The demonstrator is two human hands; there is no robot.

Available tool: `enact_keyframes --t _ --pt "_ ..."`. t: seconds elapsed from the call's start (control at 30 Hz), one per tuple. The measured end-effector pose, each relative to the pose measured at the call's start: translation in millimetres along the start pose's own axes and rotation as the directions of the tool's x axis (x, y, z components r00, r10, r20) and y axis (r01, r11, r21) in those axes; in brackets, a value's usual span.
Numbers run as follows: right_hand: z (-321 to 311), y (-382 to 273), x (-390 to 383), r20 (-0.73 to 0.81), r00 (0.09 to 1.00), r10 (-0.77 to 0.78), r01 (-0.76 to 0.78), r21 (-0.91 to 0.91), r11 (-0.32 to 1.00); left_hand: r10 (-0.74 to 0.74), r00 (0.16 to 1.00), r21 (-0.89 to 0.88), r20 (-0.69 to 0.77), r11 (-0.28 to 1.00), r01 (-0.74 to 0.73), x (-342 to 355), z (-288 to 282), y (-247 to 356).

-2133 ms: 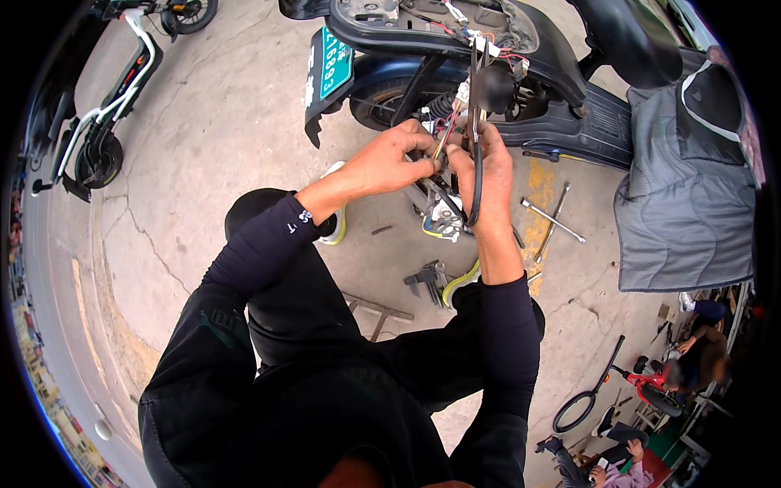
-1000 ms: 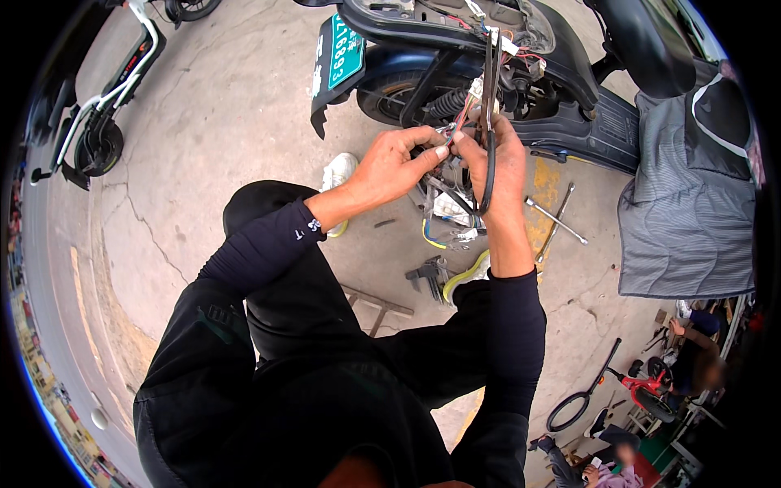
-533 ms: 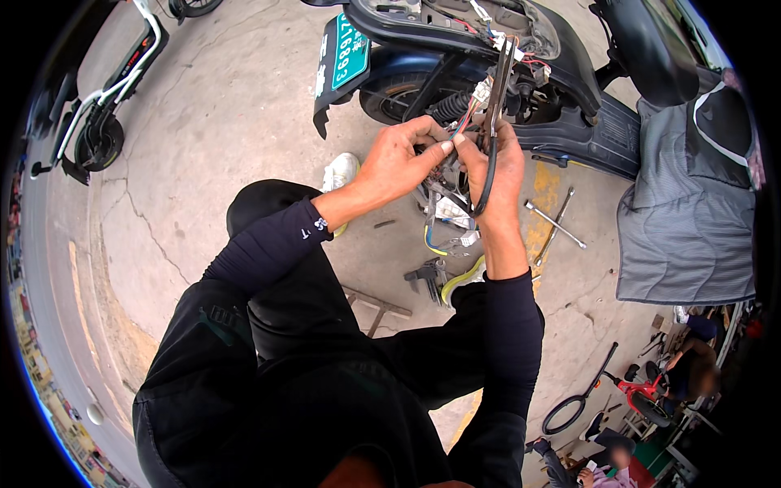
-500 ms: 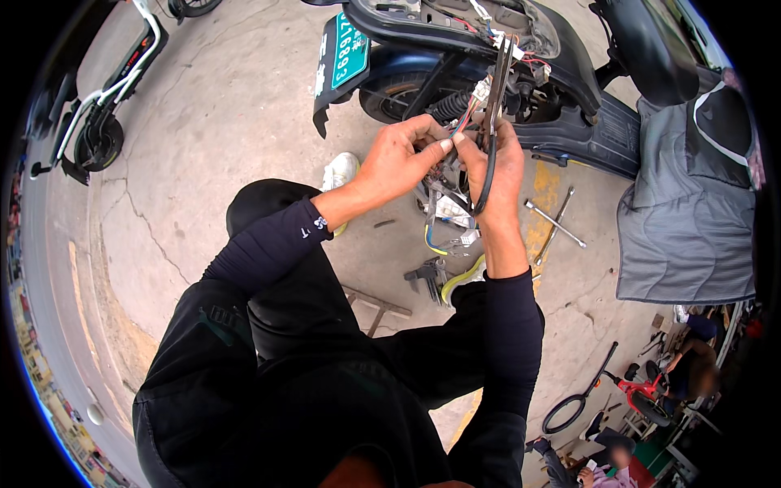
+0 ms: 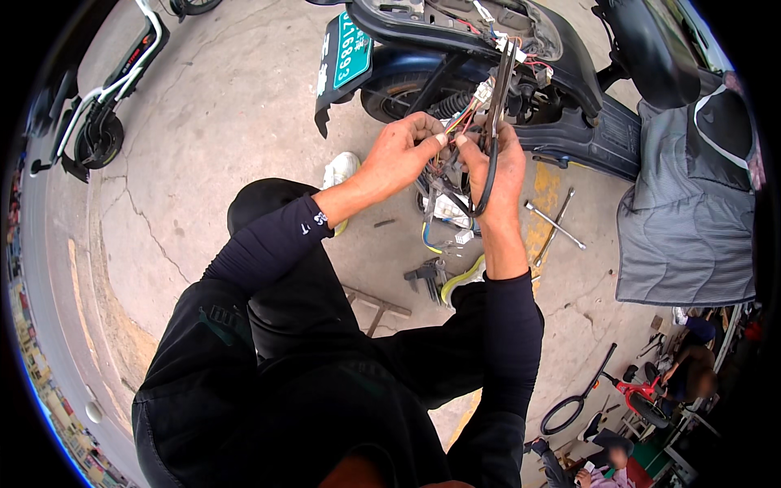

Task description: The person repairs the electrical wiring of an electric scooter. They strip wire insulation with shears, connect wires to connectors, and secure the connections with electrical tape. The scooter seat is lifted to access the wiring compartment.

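Note:
Coloured wires (image 5: pixel 464 119) run down from a white connector (image 5: pixel 484 89) beside the scooter's (image 5: pixel 455 61) rear wheel. My left hand (image 5: pixel 400 156) is closed, thumb and forefinger pinching some of these wires. My right hand (image 5: pixel 503 167) is closed too. Its thumb tip meets the wires a little to the right, while a long pair of dark-handled pliers (image 5: pixel 494 138) lies along the palm, jaws pointing away from me. Below the hands hangs a tangle of wiring with a white plug (image 5: pixel 464 237) on it. The fingers partly hide the wires between the hands.
A cross-shaped wrench (image 5: pixel 555 225) lies on the concrete to the right, near a grey quilted cover (image 5: pixel 683 236) on the scooter's front. A dark tool (image 5: pixel 425 276) lies by my shoe. Another scooter (image 5: pixel 106 106) stands far left; people and a red bike (image 5: pixel 643 394) are lower right.
My hands have drawn slightly apart, and the wires between them look more spread out. The pliers stay in my right hand. The hanging white plug has shifted slightly.

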State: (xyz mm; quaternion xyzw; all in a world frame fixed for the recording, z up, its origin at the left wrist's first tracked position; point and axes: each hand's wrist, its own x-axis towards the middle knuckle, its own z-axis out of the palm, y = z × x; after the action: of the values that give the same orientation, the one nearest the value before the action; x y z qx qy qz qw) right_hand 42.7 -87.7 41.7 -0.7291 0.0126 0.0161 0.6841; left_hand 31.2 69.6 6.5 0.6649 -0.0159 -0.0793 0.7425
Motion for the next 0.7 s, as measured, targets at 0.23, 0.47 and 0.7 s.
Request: enact_keyframes --t 0.23,0.47,0.7 --pt "0 4 1 -0.05 0.999 -0.01 0.007 -0.072 0.997 -0.003 0.999 0.057 -0.045 0.998 0.006 0 2 3" --pt "4 2 -1 -0.066 0.998 -0.016 0.014 -0.027 1.0 0.052 0.997 0.003 -0.058 0.999 -0.052 1 1 2" --pt "4 6 0 -0.054 0.998 -0.025 0.025 -0.004 1.0 0.046 0.993 0.251 -0.105 0.968 -0.018 3 5 13"
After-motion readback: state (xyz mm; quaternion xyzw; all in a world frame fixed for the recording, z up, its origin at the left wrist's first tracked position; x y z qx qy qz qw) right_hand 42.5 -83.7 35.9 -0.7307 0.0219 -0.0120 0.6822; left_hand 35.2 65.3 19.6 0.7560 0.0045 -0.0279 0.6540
